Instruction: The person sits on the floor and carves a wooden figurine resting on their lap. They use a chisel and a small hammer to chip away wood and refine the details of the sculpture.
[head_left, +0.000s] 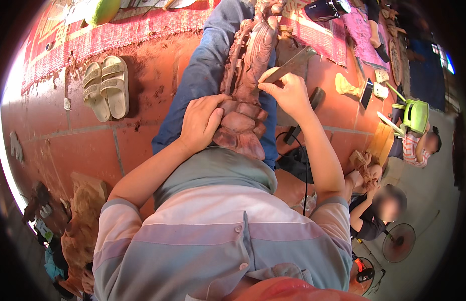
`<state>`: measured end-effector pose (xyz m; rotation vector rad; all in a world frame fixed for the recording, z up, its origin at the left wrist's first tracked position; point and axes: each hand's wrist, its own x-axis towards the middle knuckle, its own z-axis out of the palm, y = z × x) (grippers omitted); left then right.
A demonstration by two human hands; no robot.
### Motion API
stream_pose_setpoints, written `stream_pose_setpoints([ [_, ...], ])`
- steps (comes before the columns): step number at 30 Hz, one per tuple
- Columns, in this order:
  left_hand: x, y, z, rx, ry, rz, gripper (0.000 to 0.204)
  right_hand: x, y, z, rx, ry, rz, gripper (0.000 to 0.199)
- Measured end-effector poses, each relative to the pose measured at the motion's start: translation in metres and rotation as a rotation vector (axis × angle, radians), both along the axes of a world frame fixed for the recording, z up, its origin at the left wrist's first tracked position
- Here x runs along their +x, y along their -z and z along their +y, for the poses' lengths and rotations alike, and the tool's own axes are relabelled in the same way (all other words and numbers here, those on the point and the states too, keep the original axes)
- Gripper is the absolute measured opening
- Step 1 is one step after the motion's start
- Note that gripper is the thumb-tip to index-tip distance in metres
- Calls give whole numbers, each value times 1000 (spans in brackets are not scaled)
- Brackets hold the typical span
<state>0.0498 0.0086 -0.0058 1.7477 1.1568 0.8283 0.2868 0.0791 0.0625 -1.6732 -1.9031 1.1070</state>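
A long reddish-brown wood carving (240,123) lies lengthwise on my lap and legs, its lumpy, rock-like base toward my belly. Flowing folds and openwork run along its far part. My left hand (200,123) grips the left side of the base, with the fingers laid over its edge and the thumb bent against it. Over the right side of the carving, my right hand (289,96) pinches a flat, narrow grey strip (295,61) between thumb and fingers. The strip points up and to the right; I cannot tell whether it is a blade or an abrasive strip. Its lower end is hidden by the fingers.
Beige sandals (115,88) stand on the red tiled floor at left. A dark cylindrical tool (317,99) with a cord lies right of my leg. Farther right are a phone (366,94), a green chair (415,118) and other people. Another large carving (85,220) stands lower left.
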Motion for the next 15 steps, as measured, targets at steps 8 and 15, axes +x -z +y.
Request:
stream_pose_setpoints([
  [8,0,1,-2,5,2,12,38,-16,-19,-9,-191,24,14,9],
  [15,2,1,-1,-21,-18,2,39,-2,11,-11,447,-144,-120,10],
])
